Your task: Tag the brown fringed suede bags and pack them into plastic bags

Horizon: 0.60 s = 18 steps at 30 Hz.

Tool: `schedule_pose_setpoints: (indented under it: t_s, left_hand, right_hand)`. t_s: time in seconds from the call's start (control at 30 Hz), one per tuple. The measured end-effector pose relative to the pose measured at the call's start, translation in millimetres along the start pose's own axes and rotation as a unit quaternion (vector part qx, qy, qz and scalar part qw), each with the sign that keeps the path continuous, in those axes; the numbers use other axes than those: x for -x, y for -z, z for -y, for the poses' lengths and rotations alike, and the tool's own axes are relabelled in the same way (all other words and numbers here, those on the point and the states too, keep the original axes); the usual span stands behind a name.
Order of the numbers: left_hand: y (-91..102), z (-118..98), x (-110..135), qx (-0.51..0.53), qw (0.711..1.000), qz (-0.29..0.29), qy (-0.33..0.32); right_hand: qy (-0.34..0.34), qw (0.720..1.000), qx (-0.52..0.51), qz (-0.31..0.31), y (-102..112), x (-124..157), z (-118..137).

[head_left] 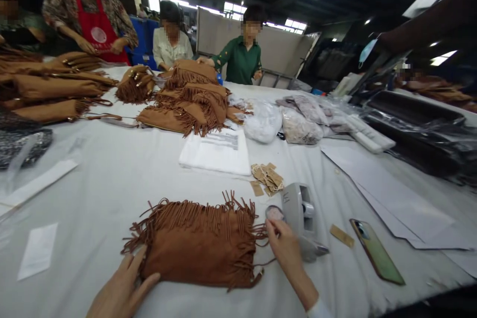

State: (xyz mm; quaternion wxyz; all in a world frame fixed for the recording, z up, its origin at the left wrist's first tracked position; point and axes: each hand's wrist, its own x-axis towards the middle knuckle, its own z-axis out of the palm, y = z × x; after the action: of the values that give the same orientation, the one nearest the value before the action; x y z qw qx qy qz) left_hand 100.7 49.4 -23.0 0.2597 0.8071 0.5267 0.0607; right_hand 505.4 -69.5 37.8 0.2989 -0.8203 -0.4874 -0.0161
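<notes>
A brown suede-like bag with fringe (197, 248) lies flat on the white-covered table in front of me. At its left end rests my left hand (124, 283), thumb and fingers apart, touching the bag's edge and fringe. My right hand (285, 246) is at the bag's right side, thumb and fingertips pinched together at a small round dish (275, 212). Whatever is between those fingertips is too small to make out. Beside that hand stands a grey tape dispenser (300, 218). Thin fringe strands reach from the bag towards the right wrist.
Brown tags with strings (267, 179) lie behind the dish, near a white plastic-wrapped stack (216, 151). Right of the dispenser are a single tag (342, 236), a phone (376, 251) and paper sheets (395, 194). Fringed bags (194, 99) are piled farther back, where several people stand.
</notes>
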Motion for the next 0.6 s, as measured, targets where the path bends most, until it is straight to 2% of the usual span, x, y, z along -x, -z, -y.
schedule_pose_setpoints:
  t_s: [0.1,0.2,0.3,0.43,0.6]
  left_hand:
    - [-1.9,-8,-1,0.000,1.000,-0.011,0.017]
    - [-4.8,-13,-1,0.003,1.000,0.000,0.023]
    - [-6.7,-14,-2,0.003,0.999,0.007,0.038]
    - [-8.8,-14,-4,0.007,0.999,-0.009,0.053]
    - [-8.3,-18,-10,0.011,0.998,-0.040,0.047]
  right_hand:
    - [-0.005,1.000,0.012,0.004,-10,-51,-11]
    - [0.018,0.999,0.024,0.032,-35,-96,-9]
    - [0.034,0.996,0.051,0.059,-64,-128,-4]
    - [0.038,0.992,0.086,0.085,-93,-149,-1]
    - [0.065,0.990,0.096,0.085,-107,-156,-1]
